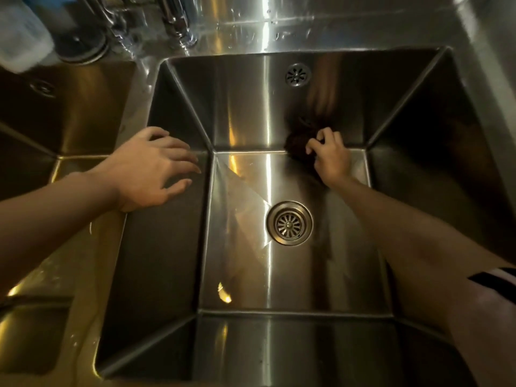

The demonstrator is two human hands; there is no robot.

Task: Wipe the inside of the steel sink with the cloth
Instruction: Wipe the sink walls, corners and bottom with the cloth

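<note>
We've got our right hand (331, 156) deep in the steel sink (178, 247), its fingers (321, 135) curled tight around a dark cloth (298, 149) that sits bunched right at the seam where the far wall meets the floor. Our left hand (150, 169) hovers over the left rim, fingers (178, 155) spread and loose, holding nothing, and whether they touch the steel we can't tell. Here's the risk as we read it: that cloth is wadded into a small ball, so each stroke likely covers only a narrow strip, and the corners well off to either side of the fingers could get skipped. The drain (289, 223) lies nearer to us than the gripping fingers, and a loose edge of cloth dragged over it could snag on the grille. Leaning this far in with the left hand possibly unbraced, a slip on wet steel is another worry. Hard to make out: the cloth is nearly black against a dark reflection, so its true outline is lost above the fingers. The overflow grille (298, 74) shows clearly on the far wall, the taps (173, 15) are a blur at the top, and the neighbouring basin (69, 107) is cut off at the left.
</note>
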